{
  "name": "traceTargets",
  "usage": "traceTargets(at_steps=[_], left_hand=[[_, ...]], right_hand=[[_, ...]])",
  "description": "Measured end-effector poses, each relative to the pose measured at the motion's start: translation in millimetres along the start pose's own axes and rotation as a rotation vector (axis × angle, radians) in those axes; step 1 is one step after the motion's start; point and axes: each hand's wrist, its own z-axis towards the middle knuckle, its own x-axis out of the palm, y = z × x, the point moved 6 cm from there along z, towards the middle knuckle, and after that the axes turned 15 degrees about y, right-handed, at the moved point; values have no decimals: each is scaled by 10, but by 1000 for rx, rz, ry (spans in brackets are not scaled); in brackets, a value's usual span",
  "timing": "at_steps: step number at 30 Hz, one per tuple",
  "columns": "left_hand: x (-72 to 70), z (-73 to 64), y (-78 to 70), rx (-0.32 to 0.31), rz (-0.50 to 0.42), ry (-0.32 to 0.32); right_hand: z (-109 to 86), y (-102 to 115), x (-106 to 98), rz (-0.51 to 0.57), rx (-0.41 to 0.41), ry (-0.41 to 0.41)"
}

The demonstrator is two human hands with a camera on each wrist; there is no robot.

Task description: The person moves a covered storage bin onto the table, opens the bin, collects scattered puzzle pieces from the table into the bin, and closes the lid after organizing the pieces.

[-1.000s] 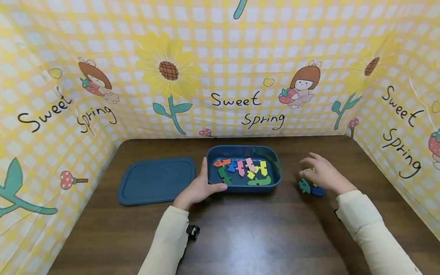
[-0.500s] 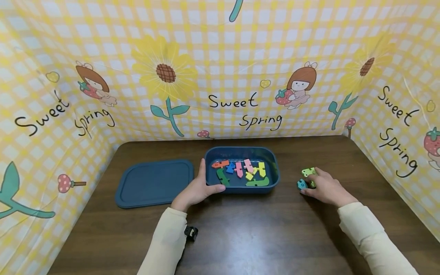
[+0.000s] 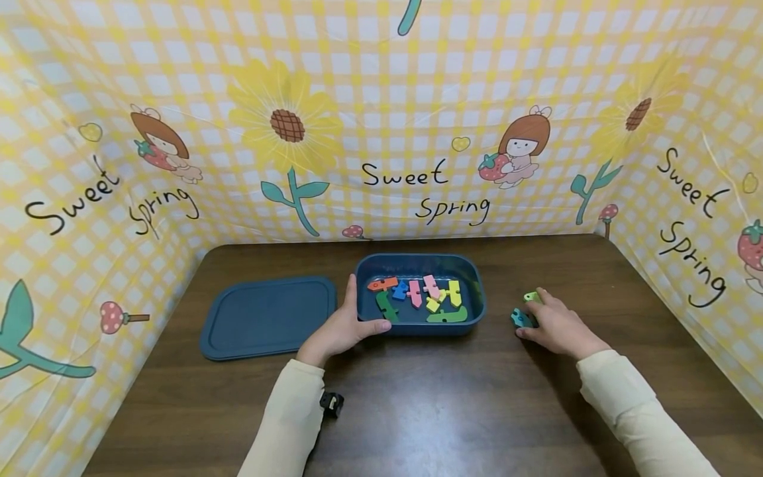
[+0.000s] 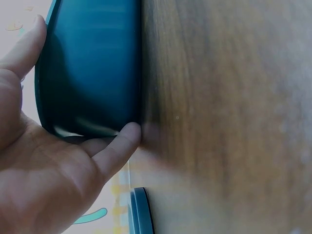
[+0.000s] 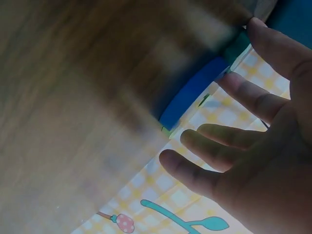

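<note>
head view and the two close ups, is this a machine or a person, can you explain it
No machine here: a person works with two bare hands. The wide picture comes from a camera worn on the head, looking forward and down. The close pictures come from a camera on each wrist, so they look tilted. On the brown table, a blue box holds small coloured pieces, and a flat blue lid lies to its left. The left hand rests against the box's left end, thumb along the near side. The right hand is beyond the box's right end, at a teal piece and a lime piece; its wrist picture also shows a blue piece. Whether it grips any is hard to tell.
</note>
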Motion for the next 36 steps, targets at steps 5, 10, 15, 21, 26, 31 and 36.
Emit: traceTargets(at_steps=[5,10,15,21,26,31,36], left_hand=[[1,-4,-3,2,3,-1],[5,1,-7,2,5,-2],[4,12,-1,1,2,-2],[4,16,5,-1,0,1],[2,10,-2,4,6,-1],[2,5,0,7,8,-2],[4,-4,-11,9,5,0]], right_hand=[[14,40,-16,18,-7,8],[-13,29,-56,42,-26,4],[-33,-5,-120,62,-49,-37],[-64,0,-205,89,-61,-59],[-80,24,-282,107,-55,-64],[-72,74,-379,131,-59,-76],[-39,122,-455,144,-82,-83]])
